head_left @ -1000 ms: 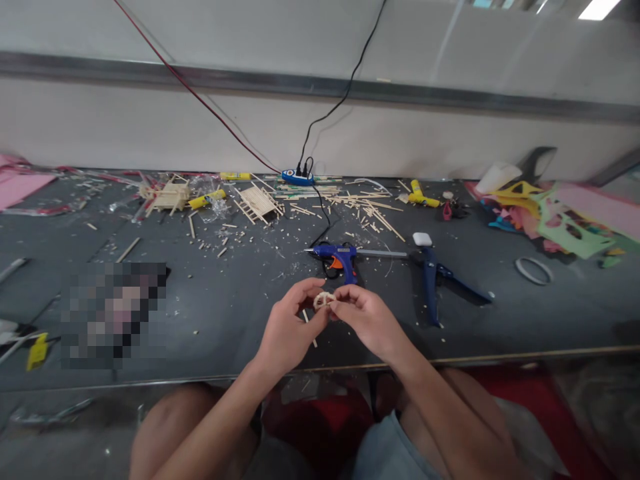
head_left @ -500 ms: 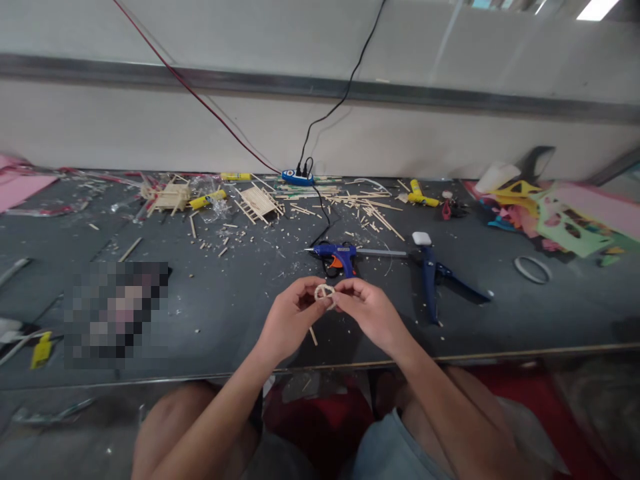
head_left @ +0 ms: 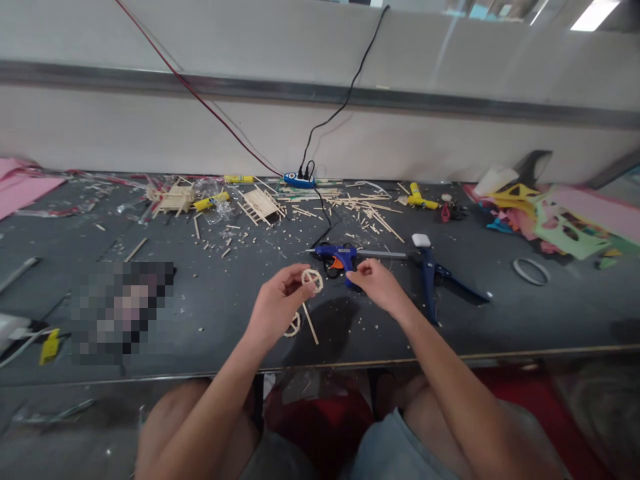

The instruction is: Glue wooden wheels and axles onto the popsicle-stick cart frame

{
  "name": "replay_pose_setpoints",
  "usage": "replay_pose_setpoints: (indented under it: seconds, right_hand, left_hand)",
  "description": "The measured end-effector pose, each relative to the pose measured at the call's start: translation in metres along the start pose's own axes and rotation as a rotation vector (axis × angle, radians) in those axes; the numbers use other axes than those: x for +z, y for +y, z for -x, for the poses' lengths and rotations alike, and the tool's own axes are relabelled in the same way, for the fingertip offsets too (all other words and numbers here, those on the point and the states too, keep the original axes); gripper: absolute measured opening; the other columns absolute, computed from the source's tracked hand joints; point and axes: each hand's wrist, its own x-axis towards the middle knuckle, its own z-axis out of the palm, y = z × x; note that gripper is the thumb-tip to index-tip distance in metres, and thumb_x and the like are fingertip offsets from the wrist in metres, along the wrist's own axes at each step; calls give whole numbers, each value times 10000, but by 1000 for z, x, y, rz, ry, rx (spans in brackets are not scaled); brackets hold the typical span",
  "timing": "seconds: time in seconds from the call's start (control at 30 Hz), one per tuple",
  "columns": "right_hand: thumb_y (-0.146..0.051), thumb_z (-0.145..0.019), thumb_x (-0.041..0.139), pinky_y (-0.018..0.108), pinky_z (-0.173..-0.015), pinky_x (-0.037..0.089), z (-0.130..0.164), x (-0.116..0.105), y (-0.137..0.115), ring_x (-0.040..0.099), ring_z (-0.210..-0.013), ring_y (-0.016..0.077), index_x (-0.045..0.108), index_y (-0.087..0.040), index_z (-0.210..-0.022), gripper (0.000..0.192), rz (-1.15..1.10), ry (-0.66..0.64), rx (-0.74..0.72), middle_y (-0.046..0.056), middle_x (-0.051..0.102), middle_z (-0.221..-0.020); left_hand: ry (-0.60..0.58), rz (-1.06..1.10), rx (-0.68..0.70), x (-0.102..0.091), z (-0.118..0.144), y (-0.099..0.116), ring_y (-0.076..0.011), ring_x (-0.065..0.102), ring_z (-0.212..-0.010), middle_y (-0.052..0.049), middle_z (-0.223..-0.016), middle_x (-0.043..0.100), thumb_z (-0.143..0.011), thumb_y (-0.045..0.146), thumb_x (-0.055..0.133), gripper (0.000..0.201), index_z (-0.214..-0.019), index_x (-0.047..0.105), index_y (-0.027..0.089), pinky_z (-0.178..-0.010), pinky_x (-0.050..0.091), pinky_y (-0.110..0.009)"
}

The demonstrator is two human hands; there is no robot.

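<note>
At the near side of a dark, littered bench [head_left: 225, 307], a small spoked wheel [head_left: 312, 279] is held up by the left hand [head_left: 277, 300], while the right hand [head_left: 380, 287] is poised at the handle of a blue glue gun [head_left: 343, 252]. The step in hand is judged to be a reach for the gun, with the wheel held to its left. For the next move, a secure hold on the handle would be called for, the wheel held steady and bare fingers well clear of the nozzle at the gun's left end. The left grip is pinched closed on the wheel, the thumb pressed at its near rim. The right grip is partly curled, thumb and fingertips drawn close together; whether the handle is touched or merely overlapped cannot be told. A second spoked wheel [head_left: 293, 325], partly hidden by the left hand, is seen lying on the bench, with a thin wooden stick [head_left: 311, 324] laid just to its right. Farther off, loose sticks [head_left: 357, 198] are scattered near a blue power strip [head_left: 299, 180].
</note>
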Motion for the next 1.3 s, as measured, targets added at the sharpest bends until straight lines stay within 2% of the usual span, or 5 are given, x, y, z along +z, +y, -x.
replay_pose_setpoints:
  seconds: [0.27, 0.6, 0.97, 1.17, 1.3]
  right_hand:
    - [-406, -564, 694, 294, -642, 391, -21, 17, 8, 554, -682, 174, 556, -193, -802, 348, -115, 17, 84, 16, 599, -748]
    - [-226, -621, 657, 295, -640, 512, -15, 8, -7, 608, -605, 140, 574, -155, -774, 188, -638, -241, 197, 0, 591, -649]
    - [-323, -685, 691, 231, -543, 490, 4, -15, -22, 467, -510, 58, 582, -241, -977, 322, -1094, -395, 254, -79, 446, -615]
    - [-265, -647, 707, 238, -526, 468, 14, -9, -30, 609, -787, 166, 584, -220, -901, 286, -1011, -347, 99, 16, 621, -906]
    - [-273, -673, 690, 217, -460, 403, 20, -2, -32, 603, -685, 138, 573, -207, -920, 282, -995, -317, 22, 33, 650, -908]
  left_hand:
    - [99, -24, 58, -26, -11, 6, -129, 588, -720, -32, -849, 638, -716, 301, 643, 359, -1039, 559, 170, -732, 478, -290]
    - [156, -9, 48, -37, -24, 6, -143, 600, -711, -33, -825, 649, -659, 324, 691, 408, -1007, 570, 151, -728, 488, -311]
    - [77, 63, -46, -11, -36, -8, -110, 586, -668, -27, -811, 644, -665, 278, 694, 285, -902, 596, 154, -689, 476, -263]
    - [14, 212, -139, 3, -24, -9, -119, 597, -725, -21, -809, 632, -667, 270, 705, 264, -875, 579, 166, -745, 491, -285]
    - [-1, 271, -169, 14, -14, -12, -92, 577, -676, -16, -789, 619, -669, 247, 706, 238, -848, 581, 151, -681, 478, -222]
